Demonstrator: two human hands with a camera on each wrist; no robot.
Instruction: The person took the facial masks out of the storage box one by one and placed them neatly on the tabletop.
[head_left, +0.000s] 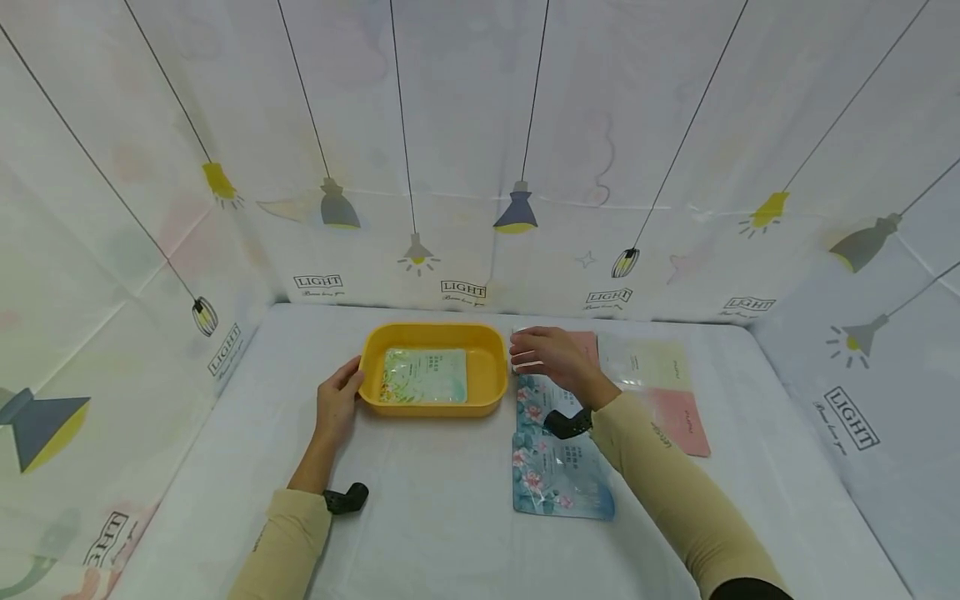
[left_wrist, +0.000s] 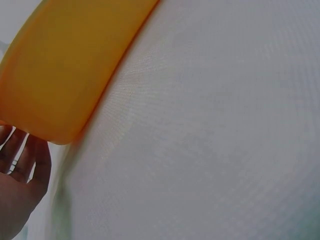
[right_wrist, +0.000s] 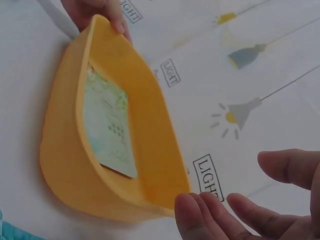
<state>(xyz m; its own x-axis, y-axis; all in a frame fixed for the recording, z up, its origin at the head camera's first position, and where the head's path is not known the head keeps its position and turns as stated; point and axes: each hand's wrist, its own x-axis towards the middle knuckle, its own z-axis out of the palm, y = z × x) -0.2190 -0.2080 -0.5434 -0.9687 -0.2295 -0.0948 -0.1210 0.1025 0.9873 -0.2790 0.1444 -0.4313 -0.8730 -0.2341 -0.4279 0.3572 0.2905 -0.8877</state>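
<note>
A yellow tray [head_left: 432, 410] lies on the table with a green-and-white floral packet [head_left: 424, 376] flat inside it. My left hand [head_left: 337, 403] holds the tray's left end, fingers against its outer wall; the right wrist view shows a fingertip at the rim there. Just off the opposite end is my right hand [head_left: 553, 358], its fingers loosely bent and spread with nothing between them. Below that hand and forearm lie blue floral packets [head_left: 558, 475], partly covered by the wrist. A pink packet [head_left: 584, 343] shows behind the right hand.
Right of the right wrist, a cream-and-clear packet [head_left: 660, 364] and another pink packet [head_left: 684, 421] lie side by side on the white tablecloth [head_left: 435, 517]. A printed curtain [head_left: 465, 150] with lamp drawings stands along the back and both sides.
</note>
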